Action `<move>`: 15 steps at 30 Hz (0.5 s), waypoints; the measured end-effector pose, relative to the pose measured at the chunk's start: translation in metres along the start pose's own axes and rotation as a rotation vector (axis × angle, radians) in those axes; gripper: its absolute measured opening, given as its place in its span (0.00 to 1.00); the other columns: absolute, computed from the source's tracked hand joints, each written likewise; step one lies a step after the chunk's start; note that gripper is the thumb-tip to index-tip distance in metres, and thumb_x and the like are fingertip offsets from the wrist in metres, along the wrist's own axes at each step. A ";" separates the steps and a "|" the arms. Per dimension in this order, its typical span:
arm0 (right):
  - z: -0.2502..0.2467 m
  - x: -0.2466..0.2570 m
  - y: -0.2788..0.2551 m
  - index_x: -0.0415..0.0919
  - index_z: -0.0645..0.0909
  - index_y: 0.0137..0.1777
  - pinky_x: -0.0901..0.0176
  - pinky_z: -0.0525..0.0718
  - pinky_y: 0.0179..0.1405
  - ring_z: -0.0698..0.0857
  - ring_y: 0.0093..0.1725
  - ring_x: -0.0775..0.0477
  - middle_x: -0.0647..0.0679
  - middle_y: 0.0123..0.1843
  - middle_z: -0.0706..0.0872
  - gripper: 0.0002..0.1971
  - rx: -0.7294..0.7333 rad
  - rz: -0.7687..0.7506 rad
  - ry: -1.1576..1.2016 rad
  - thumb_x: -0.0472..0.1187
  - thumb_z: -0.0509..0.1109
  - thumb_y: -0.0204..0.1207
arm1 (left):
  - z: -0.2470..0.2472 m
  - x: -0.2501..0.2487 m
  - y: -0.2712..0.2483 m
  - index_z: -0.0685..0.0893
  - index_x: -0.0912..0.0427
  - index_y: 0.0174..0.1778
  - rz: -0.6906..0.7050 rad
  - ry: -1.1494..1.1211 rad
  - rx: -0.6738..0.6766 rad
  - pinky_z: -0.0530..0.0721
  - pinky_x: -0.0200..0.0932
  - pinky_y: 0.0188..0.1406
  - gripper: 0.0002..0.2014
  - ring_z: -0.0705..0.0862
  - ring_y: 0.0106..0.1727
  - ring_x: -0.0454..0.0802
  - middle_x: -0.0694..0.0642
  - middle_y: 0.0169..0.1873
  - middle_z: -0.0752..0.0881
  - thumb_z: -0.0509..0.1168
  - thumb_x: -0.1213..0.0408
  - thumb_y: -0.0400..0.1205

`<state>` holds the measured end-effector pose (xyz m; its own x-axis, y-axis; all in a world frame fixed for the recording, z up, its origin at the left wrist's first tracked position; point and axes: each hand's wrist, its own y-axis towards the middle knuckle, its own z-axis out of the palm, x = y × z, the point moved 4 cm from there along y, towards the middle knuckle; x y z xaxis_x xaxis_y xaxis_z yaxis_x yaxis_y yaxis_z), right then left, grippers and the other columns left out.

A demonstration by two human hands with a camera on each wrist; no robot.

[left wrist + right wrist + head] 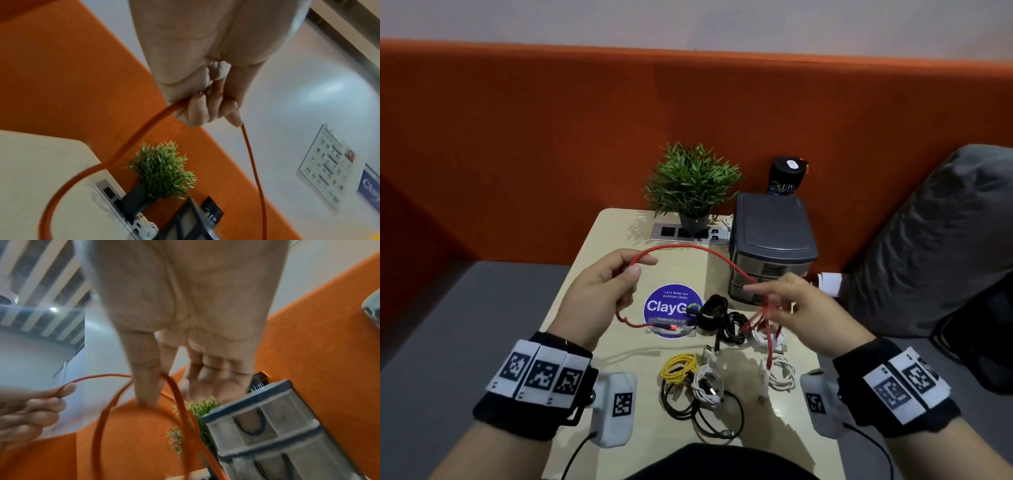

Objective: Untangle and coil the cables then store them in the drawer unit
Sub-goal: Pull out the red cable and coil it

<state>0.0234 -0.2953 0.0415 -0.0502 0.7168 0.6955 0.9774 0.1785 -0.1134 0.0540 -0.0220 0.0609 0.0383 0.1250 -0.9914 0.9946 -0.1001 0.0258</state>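
A red cable (688,246) arcs in the air between my two hands above the small beige table (599,246). My left hand (637,265) pinches it between thumb and forefinger; the left wrist view shows the cable (131,144) leaving that hand (205,110) on both sides. My right hand (763,298) holds several hanging loops of it in front of the grey drawer unit (774,240). In the right wrist view the cable (98,426) runs between thumb and fingers of that hand (174,395). One cable end (671,329) lies on the table. The drawers (277,434) are closed, with dark cables visible inside.
On the table lie a black tangle (719,318), a yellow coil (678,368), white coils (780,373) and a loose black cable (702,411). A potted plant (691,185), a socket strip (688,233) and a black bottle (787,178) stand at the back. An orange partition (517,137) is behind.
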 end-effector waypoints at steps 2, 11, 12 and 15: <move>0.000 0.014 -0.005 0.66 0.76 0.66 0.80 0.65 0.59 0.68 0.63 0.67 0.66 0.60 0.71 0.31 0.101 -0.085 -0.090 0.28 0.66 0.73 | 0.013 -0.009 -0.003 0.87 0.53 0.50 0.030 0.021 0.075 0.68 0.38 0.27 0.14 0.70 0.27 0.47 0.53 0.25 0.76 0.56 0.70 0.85; -0.007 0.089 -0.004 0.57 0.81 0.64 0.74 0.78 0.46 0.83 0.46 0.67 0.67 0.45 0.85 0.14 -0.117 -0.300 0.148 0.44 0.66 0.81 | 0.064 -0.027 -0.005 0.86 0.47 0.41 0.121 0.071 0.306 0.70 0.34 0.23 0.11 0.70 0.23 0.41 0.46 0.19 0.74 0.62 0.66 0.83; -0.012 0.090 -0.003 0.56 0.85 0.57 0.76 0.76 0.40 0.82 0.42 0.67 0.67 0.38 0.85 0.09 -0.138 -0.298 0.128 0.45 0.67 0.80 | 0.063 -0.026 -0.004 0.85 0.47 0.38 0.125 0.083 0.321 0.69 0.34 0.23 0.10 0.69 0.23 0.41 0.45 0.19 0.73 0.63 0.63 0.83; -0.029 0.084 -0.004 0.59 0.84 0.38 0.66 0.74 0.27 0.79 0.29 0.57 0.60 0.28 0.84 0.05 -0.164 -0.316 0.054 0.51 0.70 0.75 | 0.058 -0.016 -0.004 0.82 0.53 0.35 0.064 0.027 0.389 0.65 0.33 0.22 0.07 0.66 0.22 0.41 0.45 0.19 0.71 0.63 0.59 0.77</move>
<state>0.0208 -0.2558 0.1207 -0.3485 0.6059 0.7152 0.9355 0.2719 0.2256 0.0439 -0.0806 0.0697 0.1064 0.1314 -0.9856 0.8797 -0.4746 0.0317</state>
